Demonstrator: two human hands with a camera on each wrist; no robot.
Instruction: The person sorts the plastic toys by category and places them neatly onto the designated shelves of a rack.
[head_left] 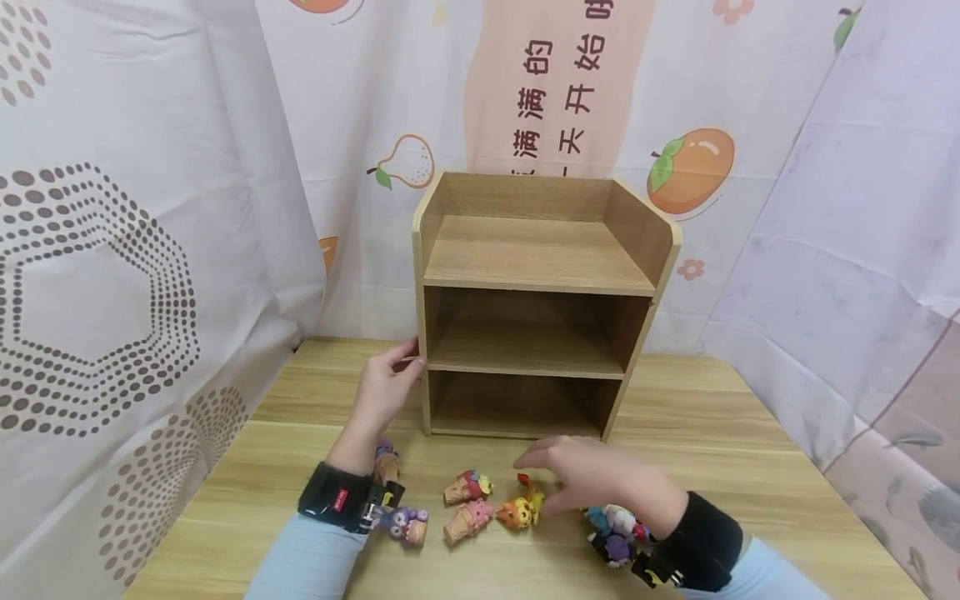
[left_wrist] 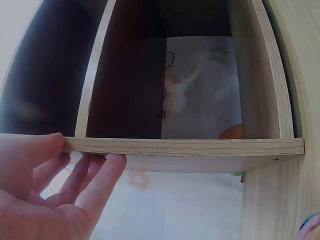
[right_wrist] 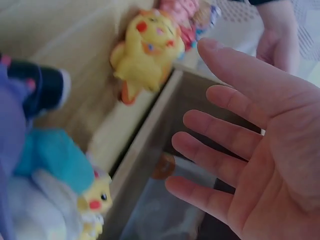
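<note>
A small wooden shelf unit [head_left: 536, 254] with three levels stands upright on the table. My left hand [head_left: 386, 387] grips the front edge of its left side panel, thumb at the edge and fingers on the outer face. Fingers extended and spread, my right hand [head_left: 607, 475] hovers in front of the shelf, holding nothing. Close to its thumb lies a yellow toy figure [right_wrist: 147, 55] with red cheeks. Left of that are a pink figure in a cone [head_left: 468, 522] and a red-topped cone figure [head_left: 465, 487].
Several small figures, one of them purple [head_left: 617, 548], cluster under my right wrist. Near my left wrist lie a purple rabbit-like figure [head_left: 408, 525] and another small figure [head_left: 386, 461]. Behind the wood-grain table [head_left: 675, 417] hangs a printed cloth [head_left: 360, 242].
</note>
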